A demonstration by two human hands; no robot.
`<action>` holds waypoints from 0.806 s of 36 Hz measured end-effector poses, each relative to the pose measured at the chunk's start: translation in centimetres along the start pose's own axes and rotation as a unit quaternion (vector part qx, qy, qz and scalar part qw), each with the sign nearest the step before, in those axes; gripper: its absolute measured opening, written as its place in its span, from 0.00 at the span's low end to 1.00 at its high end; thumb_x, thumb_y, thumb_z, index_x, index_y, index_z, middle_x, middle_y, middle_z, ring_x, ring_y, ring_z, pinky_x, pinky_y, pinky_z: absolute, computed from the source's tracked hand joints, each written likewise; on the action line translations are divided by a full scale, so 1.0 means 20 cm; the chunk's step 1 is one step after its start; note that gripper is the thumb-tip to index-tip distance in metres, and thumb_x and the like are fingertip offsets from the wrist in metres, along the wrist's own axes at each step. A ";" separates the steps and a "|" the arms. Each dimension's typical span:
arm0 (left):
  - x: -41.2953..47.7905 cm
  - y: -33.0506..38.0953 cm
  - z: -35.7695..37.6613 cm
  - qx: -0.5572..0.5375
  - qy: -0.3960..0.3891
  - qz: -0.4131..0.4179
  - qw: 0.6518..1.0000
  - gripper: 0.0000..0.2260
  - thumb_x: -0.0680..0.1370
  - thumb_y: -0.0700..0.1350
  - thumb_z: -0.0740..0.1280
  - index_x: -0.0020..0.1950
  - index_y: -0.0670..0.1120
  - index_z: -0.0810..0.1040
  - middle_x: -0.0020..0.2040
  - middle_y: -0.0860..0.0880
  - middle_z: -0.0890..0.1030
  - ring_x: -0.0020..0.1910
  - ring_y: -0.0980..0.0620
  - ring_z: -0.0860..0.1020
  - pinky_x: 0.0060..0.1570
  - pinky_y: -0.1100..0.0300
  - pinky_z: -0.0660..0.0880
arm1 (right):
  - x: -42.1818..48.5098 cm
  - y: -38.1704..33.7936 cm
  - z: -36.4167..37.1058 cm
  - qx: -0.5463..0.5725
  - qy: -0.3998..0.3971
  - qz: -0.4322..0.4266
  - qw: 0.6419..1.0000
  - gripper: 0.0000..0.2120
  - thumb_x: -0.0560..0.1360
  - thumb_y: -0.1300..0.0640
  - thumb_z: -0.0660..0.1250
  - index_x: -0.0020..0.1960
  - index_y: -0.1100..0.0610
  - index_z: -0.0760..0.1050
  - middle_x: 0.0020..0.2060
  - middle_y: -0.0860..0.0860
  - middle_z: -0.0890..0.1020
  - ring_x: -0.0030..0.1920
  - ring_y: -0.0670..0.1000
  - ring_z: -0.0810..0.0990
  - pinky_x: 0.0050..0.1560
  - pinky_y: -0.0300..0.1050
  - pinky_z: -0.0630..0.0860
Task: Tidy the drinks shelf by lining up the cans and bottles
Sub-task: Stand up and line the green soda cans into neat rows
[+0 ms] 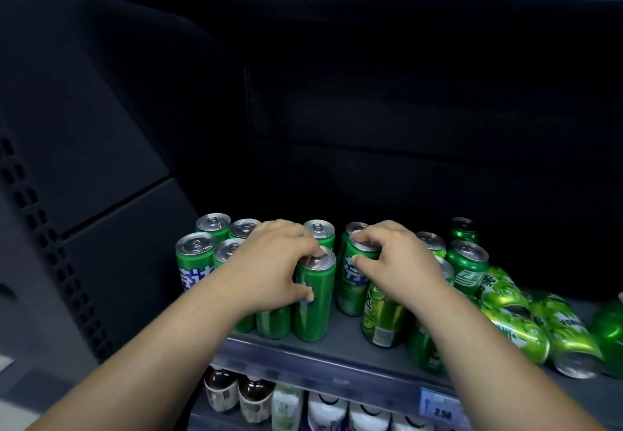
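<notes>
**Handling.** The drinks are slim aluminium cans: tall, narrow cylinders with a glossy green printed wall and a bare silver lid with a pull tab. They look sealed and full, so expect moderate weight and a wall that stays stiff under a light squeeze. The smooth sides are probably slippery, and a can this tall is likely to tip if pushed near the top. Take hold round the upper wall, thumb opposite the fingers, or slide the can upright.

**Current state.** The left hand [276, 268] is curled round the front can [315, 309], with its fingers [310, 255] over the lid rim and the thumb on the wall. The right hand [397, 262] grips the second can [350, 292] the same way, fingertips on the lid. Both cans stand upright near the front edge of the grey shelf [344, 339], a gap between them.

**Surroundings.** More upright cans [195, 255] stand in rows behind and to the left. To the right, lime-green cans [515, 326] lie on their sides; being round, they will probably roll. Bottles [236, 393] fill the shelf below, beside a price label [441, 407]
</notes>
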State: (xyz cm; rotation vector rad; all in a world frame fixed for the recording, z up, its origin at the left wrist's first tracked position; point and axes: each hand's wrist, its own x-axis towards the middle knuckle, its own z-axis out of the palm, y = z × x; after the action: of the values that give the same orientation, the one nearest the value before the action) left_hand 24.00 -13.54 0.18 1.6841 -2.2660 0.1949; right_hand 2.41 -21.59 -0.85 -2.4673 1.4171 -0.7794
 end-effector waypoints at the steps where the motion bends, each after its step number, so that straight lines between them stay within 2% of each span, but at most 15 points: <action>1: 0.00 0.00 0.00 0.001 0.004 0.002 1.000 0.27 0.62 0.64 0.77 0.56 0.53 0.79 0.51 0.56 0.77 0.55 0.52 0.74 0.58 0.53 0.69 | 0.00 0.00 0.00 -0.009 -0.002 -0.003 1.000 0.15 0.71 0.47 0.73 0.58 0.44 0.80 0.55 0.43 0.78 0.55 0.49 0.79 0.59 0.50 0.75; 4: -0.01 0.00 -0.01 0.010 0.022 -0.008 1.000 0.29 0.62 0.73 0.66 0.52 0.53 0.80 0.45 0.57 0.75 0.49 0.52 0.74 0.52 0.56 0.68 | 0.00 -0.01 0.00 -0.029 -0.005 -0.009 1.000 0.16 0.72 0.47 0.72 0.59 0.45 0.80 0.57 0.44 0.78 0.56 0.50 0.79 0.59 0.50 0.75; 6: -0.01 0.01 -0.03 0.007 0.025 -0.015 1.000 0.31 0.64 0.75 0.58 0.53 0.55 0.81 0.44 0.57 0.74 0.50 0.52 0.73 0.53 0.55 0.69 | 0.00 -0.01 0.00 -0.029 -0.012 -0.018 0.999 0.16 0.73 0.48 0.71 0.60 0.46 0.79 0.58 0.45 0.78 0.57 0.50 0.79 0.60 0.51 0.75; 8: -0.02 0.01 -0.05 -0.012 0.015 -0.021 1.000 0.30 0.67 0.74 0.56 0.55 0.57 0.82 0.46 0.58 0.75 0.53 0.53 0.73 0.57 0.52 0.69 | 0.00 -0.01 0.00 -0.025 -0.022 -0.031 0.999 0.17 0.74 0.48 0.71 0.62 0.46 0.78 0.59 0.45 0.77 0.59 0.50 0.78 0.60 0.52 0.75; 11: -0.04 -0.04 -0.08 -0.041 0.003 -0.017 0.999 0.26 0.69 0.71 0.59 0.60 0.60 0.80 0.51 0.60 0.75 0.56 0.55 0.71 0.60 0.50 0.69 | 0.00 0.00 0.00 -0.035 -0.025 -0.042 0.998 0.18 0.75 0.48 0.70 0.64 0.47 0.76 0.63 0.46 0.77 0.65 0.53 0.76 0.65 0.53 0.73; 12: -0.05 -0.06 -0.08 -0.037 -0.009 -0.017 0.999 0.27 0.67 0.71 0.62 0.61 0.61 0.78 0.52 0.61 0.74 0.57 0.55 0.71 0.61 0.51 0.68 | -0.01 0.00 0.00 -0.051 -0.027 -0.044 0.997 0.19 0.75 0.47 0.69 0.66 0.46 0.75 0.68 0.47 0.74 0.70 0.54 0.72 0.69 0.55 0.69; 14: -0.06 -0.09 -0.08 -0.030 -0.024 -0.018 0.999 0.30 0.64 0.69 0.66 0.64 0.62 0.76 0.55 0.62 0.72 0.58 0.56 0.70 0.62 0.52 0.68 | -0.03 -0.02 -0.01 -0.070 -0.039 -0.050 0.996 0.24 0.75 0.44 0.69 0.70 0.42 0.71 0.77 0.47 0.65 0.79 0.54 0.59 0.78 0.58 0.54; 16: -0.07 -0.11 -0.07 -0.029 -0.019 -0.015 0.999 0.31 0.61 0.67 0.68 0.63 0.62 0.74 0.56 0.62 0.74 0.57 0.56 0.72 0.62 0.51 0.69 | -0.05 -0.07 -0.01 -0.051 -0.041 -0.089 0.994 0.27 0.73 0.41 0.70 0.71 0.39 0.69 0.78 0.44 0.62 0.80 0.51 0.52 0.79 0.60 0.41; 19: -0.09 -0.12 -0.07 -0.048 0.004 -0.020 0.999 0.29 0.60 0.64 0.70 0.60 0.61 0.75 0.54 0.60 0.75 0.54 0.56 0.75 0.57 0.51 0.73 | -0.08 -0.13 0.01 -0.031 -0.037 -0.158 0.986 0.28 0.71 0.39 0.71 0.70 0.38 0.71 0.74 0.41 0.69 0.79 0.49 0.55 0.77 0.61 0.34; 22: -0.11 -0.16 -0.07 -0.063 0.017 -0.032 0.997 0.27 0.59 0.62 0.74 0.57 0.59 0.78 0.53 0.61 0.75 0.53 0.56 0.76 0.55 0.53 0.75 | -0.09 -0.19 0.04 -0.019 -0.049 -0.189 0.981 0.25 0.70 0.38 0.72 0.66 0.38 0.74 0.67 0.38 0.74 0.76 0.48 0.59 0.76 0.61 0.30; 26: -0.13 -0.20 -0.05 -0.102 0.020 -0.049 0.993 0.25 0.61 0.52 0.81 0.57 0.55 0.82 0.54 0.59 0.78 0.54 0.57 0.77 0.57 0.55 0.75 | -0.09 -0.20 0.07 -0.003 -0.036 -0.195 0.980 0.16 0.73 0.44 0.72 0.60 0.43 0.79 0.59 0.37 0.79 0.68 0.46 0.68 0.77 0.58 0.33; 29: -0.14 -0.19 -0.04 -0.094 0.023 -0.051 0.994 0.25 0.62 0.51 0.82 0.59 0.55 0.82 0.54 0.59 0.79 0.56 0.57 0.77 0.58 0.55 0.75 | -0.07 -0.20 0.06 0.018 -0.066 -0.177 0.982 0.14 0.74 0.50 0.73 0.59 0.46 0.78 0.60 0.40 0.80 0.67 0.45 0.72 0.78 0.52 0.35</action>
State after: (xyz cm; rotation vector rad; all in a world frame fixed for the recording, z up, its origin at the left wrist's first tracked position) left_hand 28.51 -11.91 -0.24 1.6730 -2.0871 -0.0014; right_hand 5.49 -18.44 -0.73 -2.7219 0.9220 -0.6787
